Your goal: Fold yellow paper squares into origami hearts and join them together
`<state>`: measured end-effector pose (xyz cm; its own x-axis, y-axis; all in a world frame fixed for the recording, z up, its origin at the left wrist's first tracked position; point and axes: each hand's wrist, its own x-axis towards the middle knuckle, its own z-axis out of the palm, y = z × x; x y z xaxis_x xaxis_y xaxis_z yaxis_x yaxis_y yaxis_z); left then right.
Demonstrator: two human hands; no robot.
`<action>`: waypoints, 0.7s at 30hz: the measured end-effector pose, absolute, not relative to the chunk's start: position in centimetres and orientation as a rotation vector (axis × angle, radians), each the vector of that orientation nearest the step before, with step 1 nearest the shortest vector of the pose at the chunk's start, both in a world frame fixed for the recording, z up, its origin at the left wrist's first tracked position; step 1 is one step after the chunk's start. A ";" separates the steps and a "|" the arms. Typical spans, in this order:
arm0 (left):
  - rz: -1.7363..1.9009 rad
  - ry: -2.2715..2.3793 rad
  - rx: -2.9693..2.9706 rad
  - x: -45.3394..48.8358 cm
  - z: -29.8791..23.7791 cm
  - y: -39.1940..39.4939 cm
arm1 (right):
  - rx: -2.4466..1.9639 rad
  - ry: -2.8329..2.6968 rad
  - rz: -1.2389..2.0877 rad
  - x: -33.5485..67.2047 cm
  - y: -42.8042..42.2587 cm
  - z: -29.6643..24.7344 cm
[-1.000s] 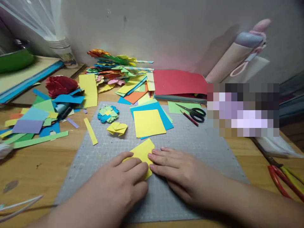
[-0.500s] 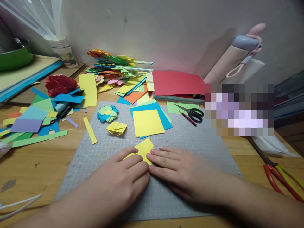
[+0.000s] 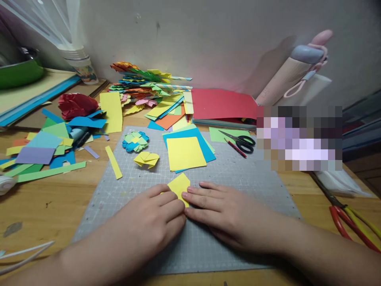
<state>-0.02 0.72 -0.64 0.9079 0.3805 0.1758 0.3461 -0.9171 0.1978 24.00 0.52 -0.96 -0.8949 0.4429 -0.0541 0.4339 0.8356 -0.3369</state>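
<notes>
A small folded yellow paper (image 3: pixel 179 184) lies on the grey cutting mat (image 3: pixel 238 174), near its front middle. My left hand (image 3: pixel 149 222) covers the paper's lower left part, its bent fingers pressed together on it. From the right, my right hand (image 3: pixel 222 214) lies flat on the mat with stretched fingers, and their tips touch the paper's right edge. Only the paper's upper corner shows between the two hands.
On the mat lie a yellow square on blue sheets (image 3: pixel 186 153), a yellow folded piece (image 3: pixel 146 159), a blue-green paper flower (image 3: pixel 135 142), and black scissors (image 3: pixel 242 141) with a red pencil. Paper scraps (image 3: pixel 44 151) are heaped left, a red sheet (image 3: pixel 223 104) behind, red-handled shears (image 3: pixel 348 222) right.
The visible part of the yellow paper has shrunk to a small corner as both hands pressed in over it. The hands' fingertips have drawn closer together.
</notes>
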 end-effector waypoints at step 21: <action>0.212 0.802 2.655 0.7 -0.1 -0.6 | -0.677 -2.905 0.617 23.6 0.6 -0.5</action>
